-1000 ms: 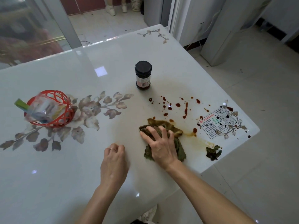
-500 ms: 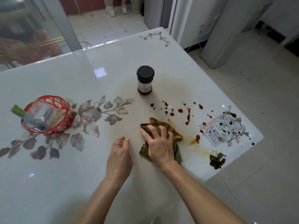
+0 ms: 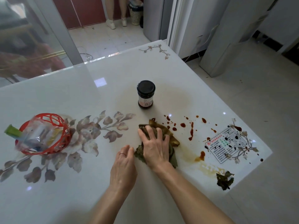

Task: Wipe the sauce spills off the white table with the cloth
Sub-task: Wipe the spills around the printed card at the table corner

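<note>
Our right hand (image 3: 155, 147) presses, fingers spread, on the crumpled olive cloth (image 3: 171, 137), stained brown along its far edge; our left hand (image 3: 123, 164) rests relaxed beside it.

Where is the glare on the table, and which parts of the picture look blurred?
Head view: a bright square glare patch lies on the table left of the jar; head view: the red basket and its bag look blurred, while the right hand and cloth are sharp.
</note>
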Action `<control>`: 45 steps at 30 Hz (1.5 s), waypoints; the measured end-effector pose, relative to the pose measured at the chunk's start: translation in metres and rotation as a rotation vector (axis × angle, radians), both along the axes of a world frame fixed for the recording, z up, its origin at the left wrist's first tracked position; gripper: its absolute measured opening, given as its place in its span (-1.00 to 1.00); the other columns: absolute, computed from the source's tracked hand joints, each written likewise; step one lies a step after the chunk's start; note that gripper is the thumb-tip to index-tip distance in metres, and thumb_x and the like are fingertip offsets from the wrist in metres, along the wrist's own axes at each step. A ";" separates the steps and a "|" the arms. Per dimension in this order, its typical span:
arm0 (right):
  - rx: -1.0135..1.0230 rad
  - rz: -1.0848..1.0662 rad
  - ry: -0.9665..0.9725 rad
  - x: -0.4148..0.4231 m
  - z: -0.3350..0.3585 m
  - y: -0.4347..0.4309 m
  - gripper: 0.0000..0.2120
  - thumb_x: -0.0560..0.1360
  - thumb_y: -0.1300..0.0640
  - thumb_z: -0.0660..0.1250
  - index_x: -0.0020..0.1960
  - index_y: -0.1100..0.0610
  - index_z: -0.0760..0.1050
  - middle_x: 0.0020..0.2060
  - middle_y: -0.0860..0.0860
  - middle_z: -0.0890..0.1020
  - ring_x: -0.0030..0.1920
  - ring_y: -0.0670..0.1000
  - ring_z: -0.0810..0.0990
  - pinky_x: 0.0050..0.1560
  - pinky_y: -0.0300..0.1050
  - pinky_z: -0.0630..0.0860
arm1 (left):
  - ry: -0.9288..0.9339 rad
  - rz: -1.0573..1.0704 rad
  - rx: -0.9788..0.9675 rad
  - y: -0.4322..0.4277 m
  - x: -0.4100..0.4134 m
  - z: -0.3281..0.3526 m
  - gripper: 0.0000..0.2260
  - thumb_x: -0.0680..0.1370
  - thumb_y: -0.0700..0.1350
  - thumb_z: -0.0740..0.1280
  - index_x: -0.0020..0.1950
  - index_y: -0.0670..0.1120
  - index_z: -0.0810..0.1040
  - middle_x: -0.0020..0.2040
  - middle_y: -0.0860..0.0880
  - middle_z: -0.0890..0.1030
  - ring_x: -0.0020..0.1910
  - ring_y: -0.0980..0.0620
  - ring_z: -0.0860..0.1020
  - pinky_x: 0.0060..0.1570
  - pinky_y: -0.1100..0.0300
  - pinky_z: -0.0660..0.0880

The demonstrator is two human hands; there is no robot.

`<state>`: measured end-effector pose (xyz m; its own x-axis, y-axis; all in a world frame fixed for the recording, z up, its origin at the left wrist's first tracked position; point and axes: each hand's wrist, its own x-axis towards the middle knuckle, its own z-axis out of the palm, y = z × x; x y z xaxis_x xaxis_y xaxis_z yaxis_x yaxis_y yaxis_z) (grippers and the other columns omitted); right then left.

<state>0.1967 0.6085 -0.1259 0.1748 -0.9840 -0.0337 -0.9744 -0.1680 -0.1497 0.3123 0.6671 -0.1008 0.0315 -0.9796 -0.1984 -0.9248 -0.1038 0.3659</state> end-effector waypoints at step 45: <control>0.105 -0.345 0.150 -0.049 0.005 -0.037 -0.39 0.60 0.11 0.17 0.58 0.00 -0.01 0.46 0.04 0.15 0.32 0.20 0.18 0.17 0.21 0.34 | -0.042 -0.082 -0.021 -0.025 -0.006 -0.006 -0.50 0.32 -0.46 0.25 0.25 -0.22 0.49 0.25 -0.15 0.51 0.19 -0.17 0.47 -0.02 0.09 0.56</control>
<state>0.1472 0.5716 -0.1210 -0.1805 -0.9739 -0.1375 -0.9833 0.1822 -0.0001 0.3064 0.6425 -0.1069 -0.0417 -0.9832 -0.1779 -0.9445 -0.0193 0.3281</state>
